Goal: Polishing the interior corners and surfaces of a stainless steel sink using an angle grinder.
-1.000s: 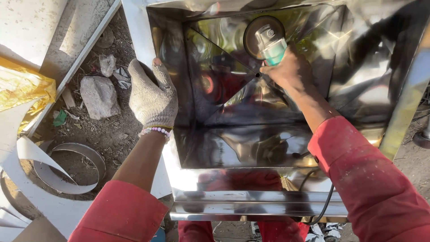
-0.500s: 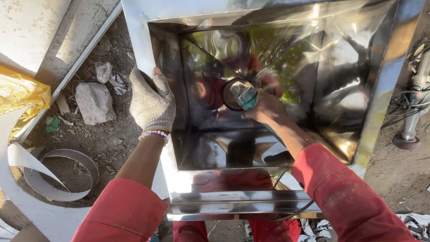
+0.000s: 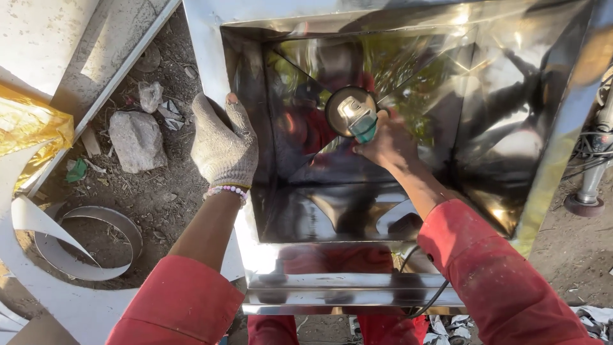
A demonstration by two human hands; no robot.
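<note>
Polished stainless steel fills most of my view: a deep square mirror-bright steel basin (image 3: 543, 191) with a flat rim, tipped toward me, its walls throwing back red sleeves and green leaves. My right hand (image 3: 386, 144), bare, is down inside the basin, fingers wrapped tight around a small teal-bodied angle grinder (image 3: 359, 118). Its round disc sits near the middle of the basin's far wall, a little toward the left corner; I cannot tell whether the disc touches the steel. A black power cord (image 3: 429, 295) hangs below the basin's near rim.

My left hand (image 3: 223, 144), in a grey knitted work glove with a pale bead bracelet (image 3: 225, 190) at the wrist, is clamped over the basin's left rim, fingers curled over the edge and palm pressed on the outside.

Left of the basin, on bare dirt, lie a grey lump of stone (image 3: 135, 140), a curled strip of grey sheet metal (image 3: 89, 246) and a crumpled sheet of gold foil (image 3: 32, 124).
</note>
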